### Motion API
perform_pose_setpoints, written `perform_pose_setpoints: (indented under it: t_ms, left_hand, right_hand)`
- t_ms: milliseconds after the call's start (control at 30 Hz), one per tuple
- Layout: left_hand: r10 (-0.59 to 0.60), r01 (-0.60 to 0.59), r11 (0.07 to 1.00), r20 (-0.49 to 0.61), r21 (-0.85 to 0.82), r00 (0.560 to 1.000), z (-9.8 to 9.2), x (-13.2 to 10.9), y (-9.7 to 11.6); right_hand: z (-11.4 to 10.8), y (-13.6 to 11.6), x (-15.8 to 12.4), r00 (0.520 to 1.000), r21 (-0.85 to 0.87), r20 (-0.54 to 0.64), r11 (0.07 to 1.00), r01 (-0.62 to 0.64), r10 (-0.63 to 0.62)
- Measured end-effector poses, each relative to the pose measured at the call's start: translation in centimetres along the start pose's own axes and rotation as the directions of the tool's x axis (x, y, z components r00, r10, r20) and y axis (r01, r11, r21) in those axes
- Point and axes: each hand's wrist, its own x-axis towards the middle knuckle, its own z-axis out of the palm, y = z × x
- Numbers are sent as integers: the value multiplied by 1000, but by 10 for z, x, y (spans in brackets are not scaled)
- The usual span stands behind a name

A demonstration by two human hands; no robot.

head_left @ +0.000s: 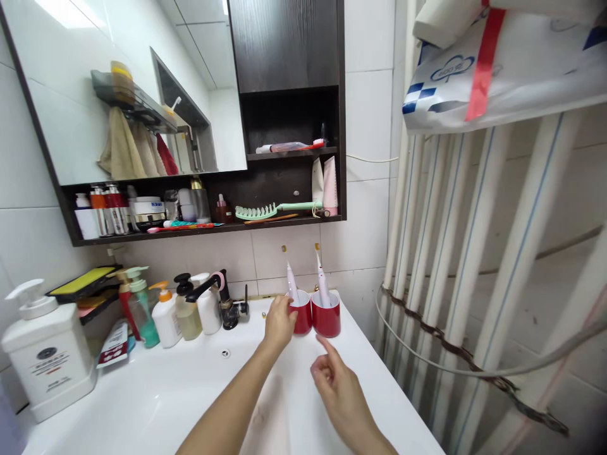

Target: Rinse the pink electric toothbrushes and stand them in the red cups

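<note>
Two red cups with white insides stand side by side on the sink's right rear corner. The left red cup (pixel 302 320) holds a pale electric toothbrush (pixel 292 284), and a similar toothbrush (pixel 323 287) leans in the right red cup (pixel 327 319). My left hand (pixel 281 322) is closed on the left cup's near left side, its fingertips by the rim and the toothbrush handle. My right hand (pixel 337 382) hovers just in front of the right cup, index finger stretched out and other fingers loosely curled, with nothing in it.
Several pump bottles (pixel 165 316) line the white sink (pixel 156 392) beside the black faucet (pixel 230 313). A large white pump bottle (pixel 52 360) stands at far left. Above hangs a dark mirror cabinet (pixel 289 47) with a green hairbrush (pixel 258 212). White pipes (pixel 455 253) run along the right.
</note>
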Motion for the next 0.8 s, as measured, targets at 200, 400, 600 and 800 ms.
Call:
perform_pose_setpoints:
  t_ms: [200, 400, 600, 800]
  left_hand:
    - [-140, 130, 836, 22, -533, 990, -30, -76, 12]
    - [-126, 204, 491, 163, -847, 979, -51, -119, 19]
    - [-195, 269, 443, 201, -855, 960, -39, -118, -7]
    - [-293, 459, 326, 373, -827, 880, -33, -114, -16]
  right_hand:
    - [-2, -12, 0, 997, 204, -76, 978, 40, -25]
    - [14, -18, -12, 996, 267, 63, 963, 38, -57]
    - [18, -11, -9, 992, 285, 123, 958, -45, 10]
    - [15, -9, -5, 988, 366, 145, 924, -105, 55]
